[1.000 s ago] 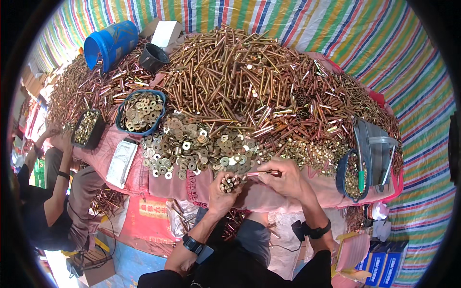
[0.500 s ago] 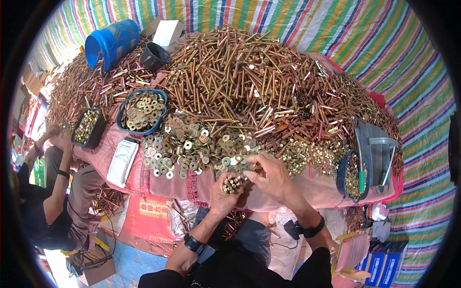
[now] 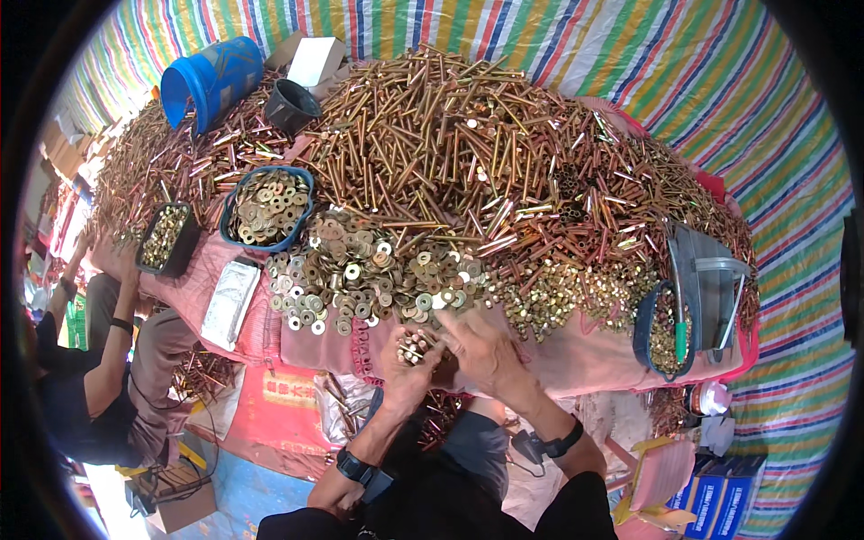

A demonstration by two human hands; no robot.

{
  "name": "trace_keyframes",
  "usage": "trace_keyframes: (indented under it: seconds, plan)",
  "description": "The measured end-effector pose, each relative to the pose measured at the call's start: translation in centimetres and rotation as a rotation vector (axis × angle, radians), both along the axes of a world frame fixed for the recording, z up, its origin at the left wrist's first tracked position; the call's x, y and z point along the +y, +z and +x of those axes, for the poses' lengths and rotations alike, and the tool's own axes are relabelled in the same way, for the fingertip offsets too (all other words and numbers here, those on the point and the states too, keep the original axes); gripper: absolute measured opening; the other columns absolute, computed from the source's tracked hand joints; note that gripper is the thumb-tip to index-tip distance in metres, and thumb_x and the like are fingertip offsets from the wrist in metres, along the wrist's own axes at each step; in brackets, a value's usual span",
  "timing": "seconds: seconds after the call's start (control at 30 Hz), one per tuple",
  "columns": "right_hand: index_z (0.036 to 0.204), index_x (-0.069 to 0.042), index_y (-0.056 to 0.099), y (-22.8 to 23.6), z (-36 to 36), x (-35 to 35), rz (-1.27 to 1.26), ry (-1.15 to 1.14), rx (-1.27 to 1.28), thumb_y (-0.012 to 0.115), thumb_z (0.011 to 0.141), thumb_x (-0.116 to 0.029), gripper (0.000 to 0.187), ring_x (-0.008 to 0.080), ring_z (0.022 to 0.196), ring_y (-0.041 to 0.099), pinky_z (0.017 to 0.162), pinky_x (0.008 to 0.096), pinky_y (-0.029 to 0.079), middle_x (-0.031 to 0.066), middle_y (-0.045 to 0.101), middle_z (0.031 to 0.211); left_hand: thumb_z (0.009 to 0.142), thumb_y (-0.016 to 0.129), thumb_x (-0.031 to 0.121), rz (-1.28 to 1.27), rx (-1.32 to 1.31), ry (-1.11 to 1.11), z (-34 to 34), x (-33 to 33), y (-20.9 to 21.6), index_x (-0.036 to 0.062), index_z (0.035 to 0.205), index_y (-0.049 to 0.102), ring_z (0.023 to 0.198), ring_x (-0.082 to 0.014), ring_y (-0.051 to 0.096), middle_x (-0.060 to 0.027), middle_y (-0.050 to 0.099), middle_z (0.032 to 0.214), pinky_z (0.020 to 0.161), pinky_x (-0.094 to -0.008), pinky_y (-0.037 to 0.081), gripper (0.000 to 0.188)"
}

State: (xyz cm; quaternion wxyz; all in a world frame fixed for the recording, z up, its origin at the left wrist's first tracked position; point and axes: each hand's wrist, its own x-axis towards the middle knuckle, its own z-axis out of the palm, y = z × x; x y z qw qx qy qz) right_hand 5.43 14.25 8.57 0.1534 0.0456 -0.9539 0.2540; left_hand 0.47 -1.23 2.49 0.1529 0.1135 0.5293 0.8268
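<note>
A bundle of metal bolts [image 3: 417, 346] stands on end in my left hand [image 3: 405, 376], its fingers wrapped round it and the bolt ends facing up. My right hand [image 3: 486, 358] leans over the bundle from the right, fingertips close to its top. Those fingers are bent together, and whatever is between them is hidden. Just beyond both hands spreads a heap of flat round washers [image 3: 360, 270]. Small brass-coloured nuts [image 3: 562, 297] lie to the right of the washers. Behind them rises a large pile of long coppery bolts [image 3: 423, 135].
A blue tub of washers [image 3: 230, 236], a dark tray of nuts [image 3: 184, 252] and a silver packet [image 3: 229, 306] sit to the left. At the right are a nut bin [image 3: 643, 337] and a grey container [image 3: 693, 261]. A co-worker's arm [image 3: 112, 351] shows far left; a blue bucket [image 3: 184, 85] lies behind.
My left hand and the bundle have shifted slightly left. My right hand has moved left and tipped down over the bundle's top, its fingers now closer to the bolt ends.
</note>
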Motion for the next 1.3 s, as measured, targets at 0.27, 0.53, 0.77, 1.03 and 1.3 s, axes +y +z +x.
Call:
trace_keyframes:
  seconds: [0.27,0.53,0.77,1.03,1.3]
  plan:
    - [0.142,-0.005,0.061,-2.0,1.7,-0.9,-0.299,-0.146,0.097,0.062,0.105,-0.017,0.040,0.0398,0.089,0.069,0.076,0.0479,0.055,0.0202,0.065,0.100,0.087,0.074,-0.013,-0.098,0.036,-0.064,-0.3,1.1,-0.7,0.0022,0.109,0.063,0.088,-0.0071,0.062,-0.0007,0.067,0.098,0.077,-0.0241,0.054,0.029]
    - [0.110,-0.002,0.075,-3.0,-0.2,5.3,-0.095,-0.409,0.073,0.072,0.097,-0.016,0.019,0.0402,0.080,0.068,0.073,0.0480,0.053,0.0197,0.067,0.091,0.090,0.077,-0.009,-0.067,-0.012,-0.043,-0.4,1.9,-0.1,0.0025,0.109,0.064,0.075,-0.0072,0.065,-0.0028,0.070,0.093,0.066,-0.0225,0.054,0.026]
    - [0.100,-0.003,0.067,-4.4,-1.9,6.6,0.256,-0.308,-0.041,0.069,0.097,-0.019,0.016,0.0436,0.078,0.064,0.068,0.0550,0.049,0.0181,0.062,0.091,0.090,0.078,-0.007,-0.095,-0.115,-0.095,-1.0,2.0,-0.2,0.0028,0.106,0.062,0.074,-0.0080,0.066,-0.0025,0.071,0.088,0.064,-0.0234,0.055,0.025]
    - [0.100,-0.002,0.065,-4.3,-2.7,7.3,0.274,-0.240,-0.027,0.066,0.102,-0.021,0.019,0.0347,0.074,0.070,0.065,0.0474,0.055,0.0169,0.065,0.092,0.089,0.078,-0.008,-0.124,-0.072,-0.094,-1.9,2.2,-0.1,0.0030,0.105,0.061,0.074,-0.0106,0.070,-0.0053,0.074,0.087,0.064,-0.0262,0.059,0.026]
    - [0.111,0.001,0.063,-2.9,0.7,4.6,-1.287,-0.172,-0.259,0.065,0.108,-0.029,0.031,0.0177,0.074,0.075,0.065,0.0265,0.060,0.0124,0.075,0.097,0.087,0.080,-0.006,-0.157,-0.032,-0.124,-2.0,2.4,-0.5,0.0033,0.107,0.063,0.083,-0.0110,0.071,-0.0062,0.076,0.095,0.072,-0.0270,0.059,0.028]
